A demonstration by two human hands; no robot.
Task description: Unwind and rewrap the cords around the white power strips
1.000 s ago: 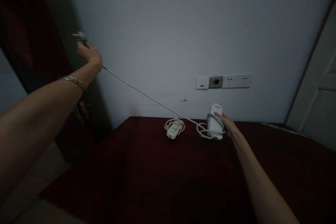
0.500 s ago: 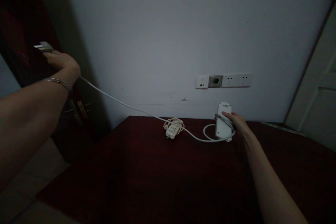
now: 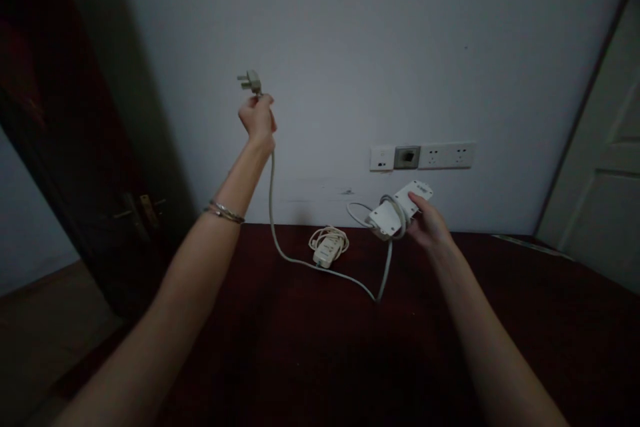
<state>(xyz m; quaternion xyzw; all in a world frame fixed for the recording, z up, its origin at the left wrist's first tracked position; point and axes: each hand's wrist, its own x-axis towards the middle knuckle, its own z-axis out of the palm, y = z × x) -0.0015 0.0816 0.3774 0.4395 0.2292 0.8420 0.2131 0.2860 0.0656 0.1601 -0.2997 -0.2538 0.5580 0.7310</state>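
Observation:
A white power strip (image 3: 387, 219) is tilted just above the dark red tabletop (image 3: 320, 333), gripped along its right end by my right hand (image 3: 425, 217). Its cord is looped around the strip's middle. From there the cord (image 3: 274, 213) dips to the table and rises to my left hand (image 3: 257, 119), which is raised in front of the wall. My left fingers pinch the cord just below the plug (image 3: 251, 81), whose prongs point left. On the table between my hands lies a second, smaller power strip (image 3: 327, 250) with its cream cord coiled about it.
Wall sockets (image 3: 445, 155) and a grey outlet (image 3: 407, 157) sit in a row above the table's back edge. A dark red door (image 3: 100, 147) with a metal handle stands at left, a pale door (image 3: 600, 167) at right. A thin strip (image 3: 533, 245) lies near the back right.
My left hand has come in from the far left with the plug, and the cord has gone slack. The power strip in my right hand has turned and lifted to the left.

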